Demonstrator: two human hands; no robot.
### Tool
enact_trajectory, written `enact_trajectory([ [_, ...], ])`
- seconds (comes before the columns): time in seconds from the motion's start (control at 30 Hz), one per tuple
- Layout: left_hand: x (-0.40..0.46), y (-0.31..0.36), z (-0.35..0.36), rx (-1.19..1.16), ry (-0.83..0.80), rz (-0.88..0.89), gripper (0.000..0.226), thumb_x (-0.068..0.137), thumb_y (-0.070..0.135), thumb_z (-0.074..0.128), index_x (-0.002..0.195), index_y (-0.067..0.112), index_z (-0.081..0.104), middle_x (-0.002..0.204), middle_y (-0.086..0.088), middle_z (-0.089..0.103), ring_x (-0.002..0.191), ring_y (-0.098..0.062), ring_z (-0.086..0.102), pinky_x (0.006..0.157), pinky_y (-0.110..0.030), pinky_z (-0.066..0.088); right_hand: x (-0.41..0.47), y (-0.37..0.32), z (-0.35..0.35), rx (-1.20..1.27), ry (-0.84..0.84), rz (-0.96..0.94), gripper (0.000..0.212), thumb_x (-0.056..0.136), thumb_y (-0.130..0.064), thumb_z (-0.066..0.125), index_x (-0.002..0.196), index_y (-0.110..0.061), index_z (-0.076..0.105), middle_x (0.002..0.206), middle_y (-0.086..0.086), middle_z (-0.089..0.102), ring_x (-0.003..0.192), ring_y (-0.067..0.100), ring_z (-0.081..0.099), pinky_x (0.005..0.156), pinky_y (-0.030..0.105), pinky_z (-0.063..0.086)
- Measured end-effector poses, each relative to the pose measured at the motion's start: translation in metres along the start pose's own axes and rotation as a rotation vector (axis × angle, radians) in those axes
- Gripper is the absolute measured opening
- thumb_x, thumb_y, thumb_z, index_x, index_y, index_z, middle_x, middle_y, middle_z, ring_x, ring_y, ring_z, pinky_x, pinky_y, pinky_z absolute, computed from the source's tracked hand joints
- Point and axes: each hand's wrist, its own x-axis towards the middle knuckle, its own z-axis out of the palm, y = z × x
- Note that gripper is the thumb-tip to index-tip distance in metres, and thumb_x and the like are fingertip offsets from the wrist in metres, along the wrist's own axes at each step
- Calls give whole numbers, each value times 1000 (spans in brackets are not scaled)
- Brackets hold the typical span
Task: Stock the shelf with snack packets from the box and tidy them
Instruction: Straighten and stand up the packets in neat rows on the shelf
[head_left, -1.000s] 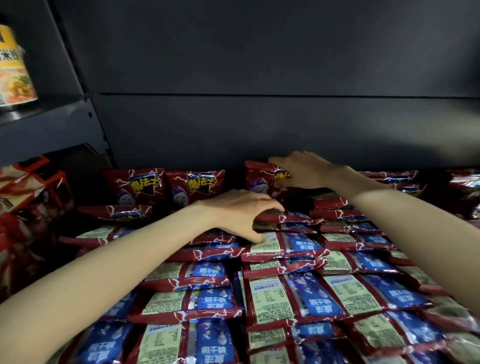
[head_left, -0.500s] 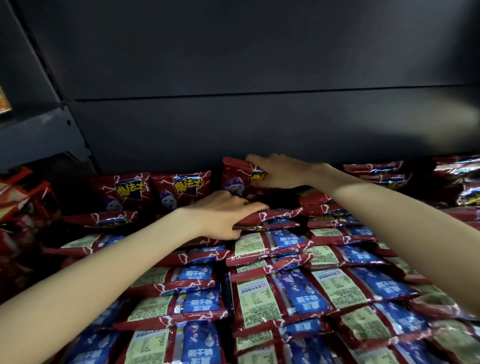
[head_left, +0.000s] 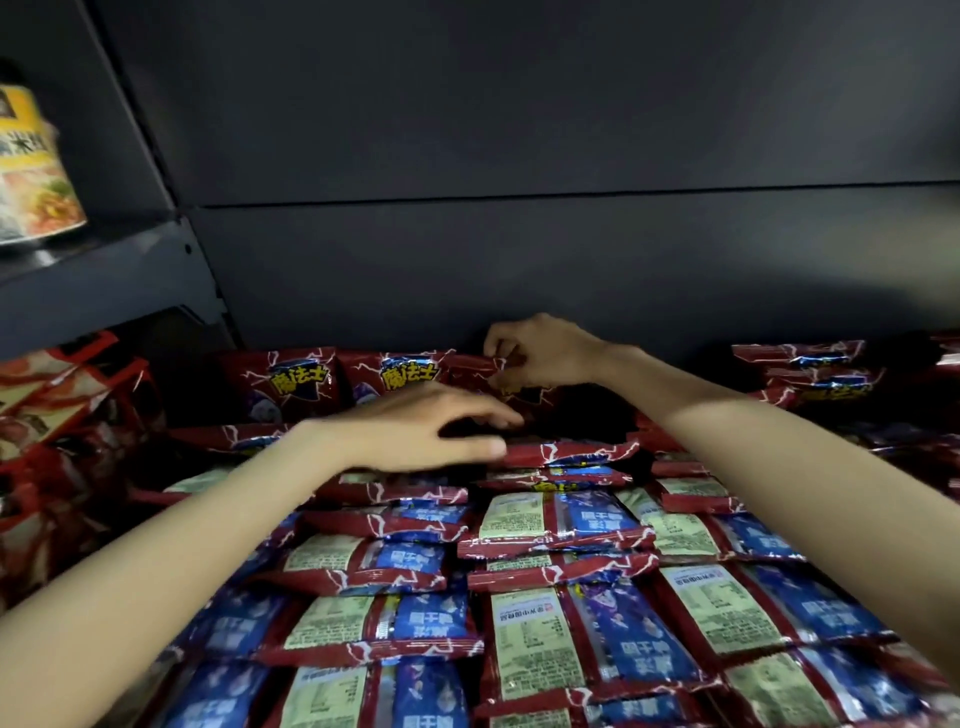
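a shop: dark metal shelving (head_left: 119, 280) packed with rows of identical snack packets (head_left: 535, 639), instant noodle cup (head_left: 31, 171) above.

**One head-worn view, close over the shelf**

A single wide-angle camera sits on the person's head, looking forward and slightly down into a shelf bay. It is near: both forearms enter from the bottom corners and reach away toward the dark back panel (head_left: 519, 130), which fills the upper half. The snack packets (head_left: 545, 525) spread across the lower half, those nearest the lens appearing largest. Straight lines bow toward the edges, and the left margin, where a neighbouring shelf (head_left: 98, 280) seems to hold a tub (head_left: 31, 171), is blurred. No second view exists to share any area.
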Motion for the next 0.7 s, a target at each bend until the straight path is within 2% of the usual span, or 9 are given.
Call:
enact_trajectory([
  [0.07, -3, -17, -9, 54, 214, 3, 38, 91, 49, 49, 124, 34, 57, 124, 17, 58, 113, 1, 51, 99, -26, 41, 1, 0, -7, 77, 94, -20, 18, 81, -20, 69, 98, -23, 62, 83, -14, 62, 82, 9, 63, 83, 31, 51],
  [0.13, -3, -39, -14, 195, 390, 9, 26, 91, 32, 58, 116, 24, 64, 116, 9, 63, 107, -7, 57, 93, -34, 47, 0, -3, -9, -51, 158, -28, 16, 82, -13, 62, 96, -23, 63, 78, -18, 58, 79, 8, 61, 81, 30, 50],
  [0.2, 1, -55, -14, 334, 477, 1, 23, 89, 24, 62, 112, 20, 66, 111, 4, 64, 103, -14, 59, 84, -39, 52, -2, -7, -4, -198, 179, -52, 15, 87, -16, 57, 100, -21, 63, 83, -14, 59, 84, 12, 60, 75, 26, 45],
  [0.3, 10, -66, -11, 459, 474, 12, 25, 87, 21, 64, 113, 19, 65, 112, 1, 62, 104, -19, 58, 72, -38, 55, -2, -9, 3, -242, 207, -31, 23, 95, -35, 48, 105, -20, 63, 95, -1, 66, 90, 21, 62, 74, 29, 44],
  [0.37, 17, -69, -8, 509, 454, 11, 28, 86, 22, 66, 113, 22, 65, 114, 0, 59, 106, -20, 56, 66, -34, 52, -3, -7, 1, -266, 140, -5, 35, 94, -48, 45, 110, -22, 63, 99, -1, 68, 95, 20, 61, 77, 31, 45],
  [0.43, 23, -70, -8, 532, 461, -3, 27, 85, 28, 66, 111, 23, 66, 113, 0, 58, 105, -20, 55, 64, -34, 51, -7, -4, -3, -240, 44, -6, 35, 90, -49, 54, 111, -23, 64, 100, -7, 69, 93, 13, 60, 75, 26, 41],
  [0.5, 29, -71, -8, 535, 476, -27, 24, 86, 33, 64, 108, 23, 66, 112, 1, 58, 103, -19, 56, 63, -35, 52, -11, -2, -5, -155, 0, -23, 27, 88, -43, 62, 104, -22, 67, 96, -10, 68, 86, 8, 60, 74, 24, 41],
  [0.6, 33, -73, -8, 560, 474, -17, 19, 88, 28, 61, 106, 22, 66, 111, 1, 57, 105, -18, 55, 61, -36, 52, -14, -2, -8, 44, -72, -51, 24, 90, -40, 60, 97, -19, 69, 96, -8, 69, 85, 3, 60, 80, 21, 46],
  [0.7, 31, -76, -10, 518, 475, 9, 20, 90, 29, 57, 106, 23, 66, 113, 5, 57, 105, -14, 54, 62, -31, 49, -21, -6, -12, 131, -224, -73, 24, 84, -44, 66, 93, -22, 69, 94, -11, 69, 84, -3, 60, 75, 13, 44],
])
